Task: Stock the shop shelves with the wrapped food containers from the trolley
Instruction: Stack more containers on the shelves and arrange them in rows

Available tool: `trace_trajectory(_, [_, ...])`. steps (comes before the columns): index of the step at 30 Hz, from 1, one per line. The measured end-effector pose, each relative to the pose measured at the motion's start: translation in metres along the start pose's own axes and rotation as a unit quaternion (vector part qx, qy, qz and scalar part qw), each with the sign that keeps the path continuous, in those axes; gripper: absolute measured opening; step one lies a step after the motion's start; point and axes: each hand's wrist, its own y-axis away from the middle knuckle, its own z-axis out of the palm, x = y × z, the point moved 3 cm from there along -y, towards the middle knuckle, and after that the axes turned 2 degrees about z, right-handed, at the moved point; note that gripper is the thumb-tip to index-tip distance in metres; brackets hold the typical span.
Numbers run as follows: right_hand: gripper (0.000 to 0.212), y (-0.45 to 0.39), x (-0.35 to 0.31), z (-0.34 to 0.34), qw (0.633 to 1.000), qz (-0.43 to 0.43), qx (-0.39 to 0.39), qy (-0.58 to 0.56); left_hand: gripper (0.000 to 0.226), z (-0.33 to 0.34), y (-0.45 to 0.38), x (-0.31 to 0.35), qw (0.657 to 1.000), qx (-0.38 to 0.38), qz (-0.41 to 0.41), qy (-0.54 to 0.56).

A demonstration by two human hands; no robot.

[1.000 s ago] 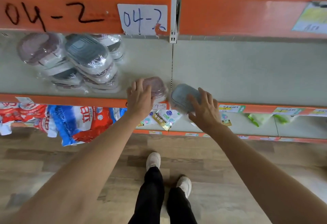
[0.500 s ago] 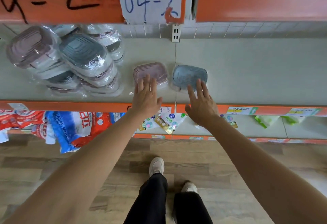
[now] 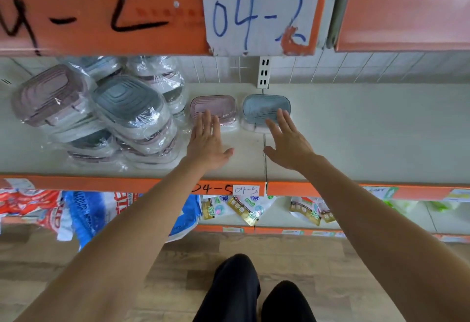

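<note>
Grey shelf (image 3: pixel 356 131), orange edging, wood floor (image 3: pixel 178 283); both hands spread flat, fingertips touching containers.

Flat left hand (image 3: pixel 207 143) and right hand (image 3: pixel 288 143) touch pink container (image 3: pixel 216 105) and blue container (image 3: pixel 264 104).

Two single plastic-wrapped oval containers stand side by side on the grey shelf: one pink-lidded container (image 3: pixel 213 107) and one blue-grey-lidded container (image 3: pixel 266 107). Left of them lie what look like four wrapped stacks of the same containers (image 3: pixel 106 115), though the film blurs their edges. Two hands reach in.
</note>
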Motion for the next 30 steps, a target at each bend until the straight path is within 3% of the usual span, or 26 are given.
trace_trajectory(4, [0.073,0.016,-0.006,-0.002,1.000,0.008,-0.007,0.005,0.088,-0.009,0.014,0.008,1.000,0.003,0.005,-0.005])
trace_trajectory(8, [0.066,0.039,-0.012,-0.004,0.999,0.011,0.017,-0.046,0.054,-0.014,0.043,0.024,0.994,0.055,0.063,-0.077])
trace_trajectory(12, [0.048,0.064,-0.014,-0.006,0.997,-0.006,-0.041,-0.072,0.038,-0.023,0.070,0.035,0.996,-0.021,0.077,-0.043])
trace_trajectory(17, [0.034,0.109,-0.017,-0.028,0.994,-0.033,-0.088,-0.055,0.020,-0.043,0.114,0.053,0.988,-0.100,0.087,-0.084])
trace_trajectory(22, [0.032,0.156,-0.005,-0.080,0.993,-0.056,-0.096,-0.047,0.025,-0.081,0.147,0.090,0.986,-0.094,0.116,-0.077])
trace_trajectory(30, [0.035,0.223,0.011,-0.195,0.992,-0.094,-0.081,-0.007,0.018,-0.172,0.197,0.154,0.966,-0.102,0.233,-0.045])
